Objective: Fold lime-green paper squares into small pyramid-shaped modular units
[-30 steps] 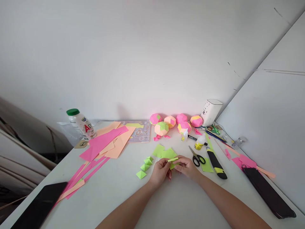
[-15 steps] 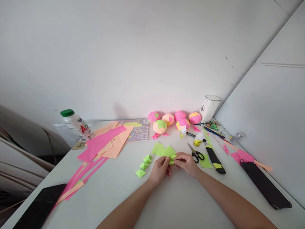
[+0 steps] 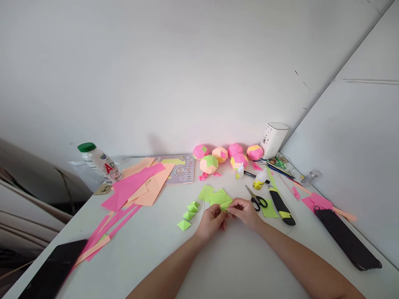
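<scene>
A small folded green paper piece (image 3: 225, 205) is pinched between my left hand (image 3: 211, 221) and my right hand (image 3: 246, 212), whose fingertips nearly meet. Behind it lie flat green sheets (image 3: 219, 197) and a green square (image 3: 206, 193). Several folded green pointed pieces (image 3: 188, 215) form a slanting row to the left of my left hand. Black-handled scissors (image 3: 257, 201) rest just beyond my right hand, beside another green sheet (image 3: 269, 209). The fingers partly cover the held paper.
Several faceted paper balls (image 3: 209, 165) stand along the wall. Two glue bottles (image 3: 259, 180), a cutter (image 3: 282, 207) and a dark phone (image 3: 347, 238) are to the right. Pink sheets (image 3: 132, 187), a white bottle (image 3: 99, 162) and a black device (image 3: 52, 270) are at left.
The held green paper has turned and flattened between my fingers, showing a narrower strip. My left fingers have shifted slightly around it.
</scene>
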Available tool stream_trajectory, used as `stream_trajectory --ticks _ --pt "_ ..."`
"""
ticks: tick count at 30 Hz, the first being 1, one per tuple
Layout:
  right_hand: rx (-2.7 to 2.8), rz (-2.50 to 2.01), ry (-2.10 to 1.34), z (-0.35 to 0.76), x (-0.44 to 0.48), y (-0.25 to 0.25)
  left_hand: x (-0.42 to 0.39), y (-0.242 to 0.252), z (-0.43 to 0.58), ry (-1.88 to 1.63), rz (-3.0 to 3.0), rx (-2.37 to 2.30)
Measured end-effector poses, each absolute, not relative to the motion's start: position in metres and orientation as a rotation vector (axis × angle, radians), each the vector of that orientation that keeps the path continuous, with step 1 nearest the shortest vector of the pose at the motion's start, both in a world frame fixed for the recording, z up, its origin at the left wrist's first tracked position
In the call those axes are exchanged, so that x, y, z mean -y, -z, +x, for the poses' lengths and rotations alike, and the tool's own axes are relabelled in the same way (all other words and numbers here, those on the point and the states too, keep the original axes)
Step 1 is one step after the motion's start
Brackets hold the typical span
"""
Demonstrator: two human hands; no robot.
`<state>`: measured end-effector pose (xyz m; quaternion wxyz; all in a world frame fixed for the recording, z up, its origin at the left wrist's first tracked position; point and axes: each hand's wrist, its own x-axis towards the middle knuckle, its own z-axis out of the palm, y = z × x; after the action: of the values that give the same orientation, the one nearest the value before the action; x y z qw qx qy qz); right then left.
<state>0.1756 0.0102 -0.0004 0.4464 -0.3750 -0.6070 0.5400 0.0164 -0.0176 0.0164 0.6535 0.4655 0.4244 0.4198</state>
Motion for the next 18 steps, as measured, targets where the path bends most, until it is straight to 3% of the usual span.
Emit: stream_trajectory --ticks 18 --pt "1.498 -0.915 -1.308 0.1756 -0.0097 0.0033 0.0169 -0.0169 0.0167 -0.932 1.061 -0.98"
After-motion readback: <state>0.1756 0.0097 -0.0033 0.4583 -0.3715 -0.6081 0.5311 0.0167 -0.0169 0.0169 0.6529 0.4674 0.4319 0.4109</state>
